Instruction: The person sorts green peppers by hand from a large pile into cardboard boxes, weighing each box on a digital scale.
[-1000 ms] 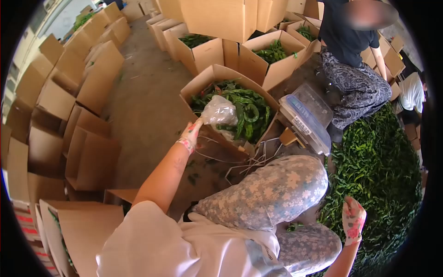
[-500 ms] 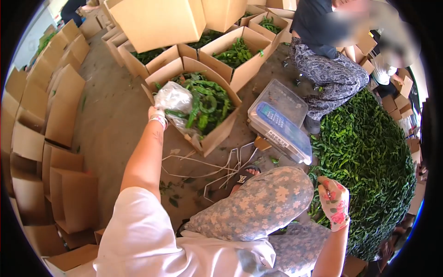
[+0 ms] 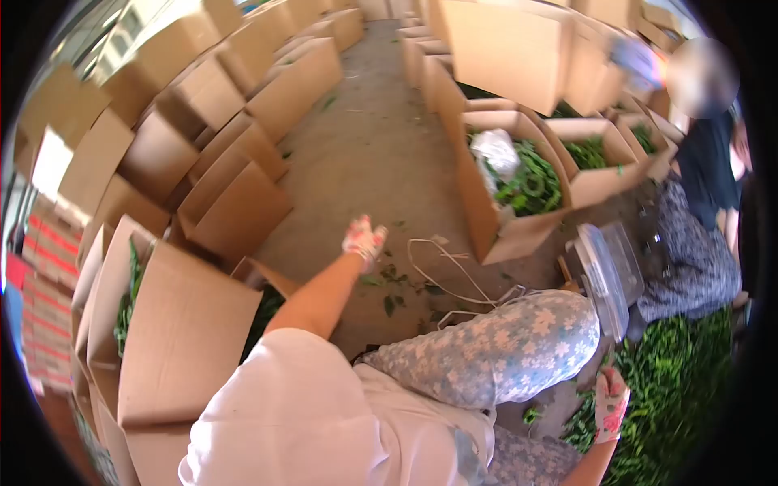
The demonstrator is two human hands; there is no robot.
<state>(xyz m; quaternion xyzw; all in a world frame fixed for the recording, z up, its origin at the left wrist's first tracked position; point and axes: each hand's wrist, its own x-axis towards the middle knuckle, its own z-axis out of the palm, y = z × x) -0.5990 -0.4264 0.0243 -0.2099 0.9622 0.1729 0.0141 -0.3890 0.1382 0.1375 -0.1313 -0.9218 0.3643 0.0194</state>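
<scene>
My left hand [image 3: 365, 241], in a white glove with a red flower print, is held out over the floor with its fingers apart and nothing in them. Right of it stands an open cardboard box [image 3: 519, 243] of green peppers [image 3: 531, 182], with a crumpled clear plastic bag [image 3: 496, 154] lying on top. My right hand [image 3: 612, 405], gloved the same way, is beside my knee at the edge of a big heap of green peppers [image 3: 689, 381]. Its fingers are curled in; what they hold, if anything, is hidden.
A digital scale [image 3: 604, 279] with a clear tray stands past my knee. White straps [image 3: 454, 271] and fallen leaves lie on the floor. Open cardboard boxes [image 3: 296, 85] line the left, and more boxes [image 3: 592, 162] of peppers stand at right. A person [image 3: 697, 235] sits by the heap.
My left hand has let go of the plastic bag at the pepper box and moved away to the left. The view has turned left. My right hand stays curled by the heap.
</scene>
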